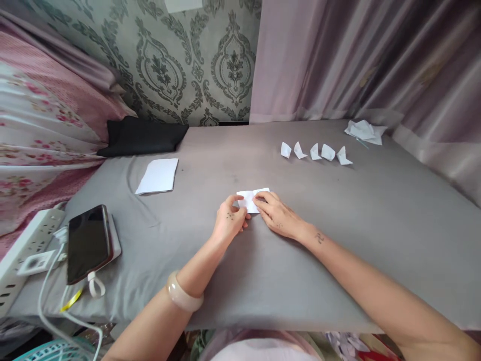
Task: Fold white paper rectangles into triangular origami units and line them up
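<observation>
A small folded sheet of white paper (248,201) lies at the middle of the cloth-covered table, with creases across it. My left hand (231,216) grips its left end, the thumb at the near edge and the index finger curled at the far edge. From the right, my right hand (278,215) rests over the paper, its thumb and fingers closed on the right part. Those fingers hide some of the sheet. Farther back on the right stand several small folded paper pieces (327,152) in a row.
A stack of white paper (158,175) lies at the left, before a folded black cloth (145,135). Crumpled white papers (365,131) sit at the back right. A phone (90,243), a power strip (28,240) and white cables (48,291) occupy the left edge.
</observation>
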Available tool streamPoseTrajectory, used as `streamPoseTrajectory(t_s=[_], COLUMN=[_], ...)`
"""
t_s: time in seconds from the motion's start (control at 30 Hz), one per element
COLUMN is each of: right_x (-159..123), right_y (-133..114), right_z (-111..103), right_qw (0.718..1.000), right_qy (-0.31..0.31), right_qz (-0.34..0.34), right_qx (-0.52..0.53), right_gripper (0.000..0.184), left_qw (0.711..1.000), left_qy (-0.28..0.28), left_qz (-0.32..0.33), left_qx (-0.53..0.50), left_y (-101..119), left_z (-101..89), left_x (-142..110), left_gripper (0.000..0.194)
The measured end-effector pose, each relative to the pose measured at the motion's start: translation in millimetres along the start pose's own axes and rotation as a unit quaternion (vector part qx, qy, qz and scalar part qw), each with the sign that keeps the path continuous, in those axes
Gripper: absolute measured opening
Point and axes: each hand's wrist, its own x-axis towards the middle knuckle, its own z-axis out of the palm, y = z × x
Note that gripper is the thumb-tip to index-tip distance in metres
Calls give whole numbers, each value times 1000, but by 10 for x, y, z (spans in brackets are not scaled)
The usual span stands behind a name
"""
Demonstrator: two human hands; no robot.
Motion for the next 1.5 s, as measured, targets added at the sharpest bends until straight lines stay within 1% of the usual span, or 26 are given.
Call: streamPoseTrajectory(t_s=[0.1,0.2,0.27,0.33,0.37,0.43,0.47,0.53,0.6,0.67,0.7,0.73,0.77,0.8,0.87,0.93,1.03,1.13,1.33,1.5], right_x=[-10,-87,-156,-219,-243,-273,-280,-286,-287,-289,-290,-292,-294,-297,-303,-312,-322,-324,-318,-312], right_y=[97,100,72,41,29,10,3,-7,-11,-9,-5,0,6,13,28,40,50,53,61,62], right_z=[-7,-13,-24,-39,-48,-67,-76,-89,-93,-86,-80,-72,-65,-59,-51,-51,-63,-81,-110,-138], right_qw=[999,999,999,998,998,999,999,1000,1000,1000,1000,999,999,999,998,997,998,999,999,999], right_qy=[26,34,26,21,20,18,15,8,7,14,19,25,31,36,44,45,39,31,22,25], right_qz=[-3,-17,-39,-51,-51,-41,-35,-23,-17,-19,-23,-28,-34,-40,-49,-53,-50,-42,-32,-30], right_qx=[26,8,-17,-26,-22,-9,-4,-3,-5,-5,-6,-7,-8,-10,-14,-16,-14,-5,21,37], right_gripper=[23,22,27,32,35,36,36,34,32,32,32,32,33,33,34,35,37,38,40,40], left_qw=[1000,999,997,987,977,944,920,861,798,748,730,719,713,713,725,750,790,815,836,840], left_qy=[-11,-26,-45,-61,-63,-56,-46,-20,-13,-40,-64,-89,-113,-134,-159,-169,-181,-192,-212,-228], left_qz=[-17,-11,16,70,105,182,223,307,382,438,456,466,469,467,455,439,409,380,314,287], left_qx=[-6,17,59,129,173,270,319,406,465,497,504,508,509,507,492,465,420,393,397,401], left_y=[26,31,18,1,-7,-23,-30,-42,-41,-20,-1,21,46,70,106,119,109,117,238,306], left_z=[19,1,-35,-80,-103,-145,-163,-193,-217,-236,-242,-248,-251,-253,-251,-242,-218,-195,-174,-153], left_x=[-97,-120,-122,-132,-139,-150,-148,-122,-67,5,42,77,110,141,199,262,362,434,472,493], left_gripper=[24,22,23,26,30,36,38,38,36,33,31,30,30,30,32,31,24,19,18,18])
